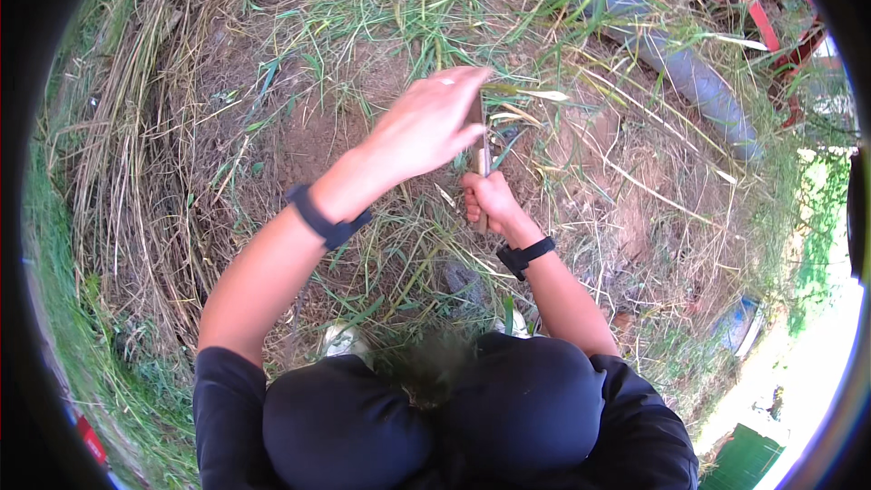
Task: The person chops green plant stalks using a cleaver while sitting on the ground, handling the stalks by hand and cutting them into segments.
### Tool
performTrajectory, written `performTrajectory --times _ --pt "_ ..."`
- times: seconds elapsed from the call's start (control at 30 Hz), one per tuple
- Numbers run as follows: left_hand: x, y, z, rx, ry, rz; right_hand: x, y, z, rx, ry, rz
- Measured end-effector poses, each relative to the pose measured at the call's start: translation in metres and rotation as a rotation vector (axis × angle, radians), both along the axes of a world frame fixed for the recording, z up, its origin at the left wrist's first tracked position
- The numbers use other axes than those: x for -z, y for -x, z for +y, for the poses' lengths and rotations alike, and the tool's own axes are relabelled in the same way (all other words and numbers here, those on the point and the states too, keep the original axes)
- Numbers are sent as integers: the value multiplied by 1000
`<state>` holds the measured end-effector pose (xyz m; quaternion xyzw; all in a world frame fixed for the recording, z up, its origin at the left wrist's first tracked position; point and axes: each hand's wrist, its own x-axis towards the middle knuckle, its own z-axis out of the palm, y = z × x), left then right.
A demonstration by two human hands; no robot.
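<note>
My right hand (490,200) is closed round the handle of a narrow hand tool (482,156), perhaps a knife or sickle. The butt of its light handle shows below my fist, and a slim metal part points away from me. My left hand (431,122), slightly blurred, is beside the tool's far end. Its thumb stands apart from the stretched fingers, and I see nothing held in it. Whether it touches the tool I cannot tell. Grass stalks (531,93) lie just right of my left fingertips. Under both hands is brown soil (318,127) with cut grass.
A thick grey pipe-like piece (694,82) lies at the far right, near a red metal frame (758,14). Dry stalks (136,118) are heaped along the left. My bent knees (522,395) are close below. A blue and white object (739,325) lies at the right.
</note>
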<state>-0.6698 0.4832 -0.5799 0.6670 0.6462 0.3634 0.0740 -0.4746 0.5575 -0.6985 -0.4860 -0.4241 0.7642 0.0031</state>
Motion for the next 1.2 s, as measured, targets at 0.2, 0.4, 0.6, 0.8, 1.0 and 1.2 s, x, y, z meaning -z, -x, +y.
performTrajectory --times 0.2,0.4,0.6,0.8,1.0,1.2 --pt "10 -36 35 43 133 20 -3 -22 -7 -17 6 23" --pt "57 24 -14 -347 -175 -27 -8 -33 -7 -57 -33 28" --pt "120 72 -78 -683 -191 -958 -6 -41 -6 -60 -52 34" --pt "172 84 -83 -1000 -140 -1445 -40 -30 38 -203 -637 -158" --pt "198 77 -101 -1102 -27 -1523 -276 45 99 113 -966 696" --pt "228 100 -122 -1100 31 -1311 -265 94 98 17 -956 1117"
